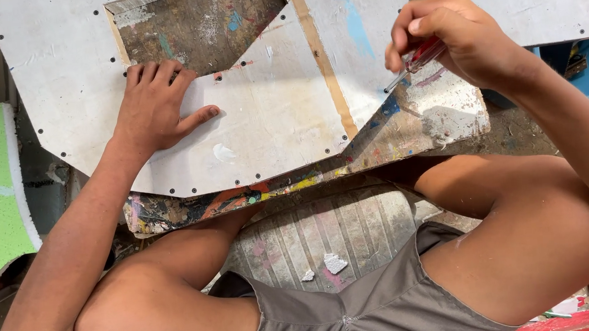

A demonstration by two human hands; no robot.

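The left hand (pixel 156 109) lies flat with open fingers on the thin, stiff white board (pixel 263 119) near the front edge of the painted bench (pixel 173 212), while the right hand (pixel 451 40) pinches a red screwdriver (pixel 417 61) and pokes it

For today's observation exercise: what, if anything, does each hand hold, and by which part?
The right hand grips a screwdriver by its red handle. The left hand holds nothing; it presses flat on the white panel.

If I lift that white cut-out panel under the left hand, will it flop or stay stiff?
The white panel looks like thin rigid sheet lying flat, so probably stiff and light. The narrow section beside its cut-out may flex. The left hand presses it flat, hinting it slides easily on the paint-stained board.
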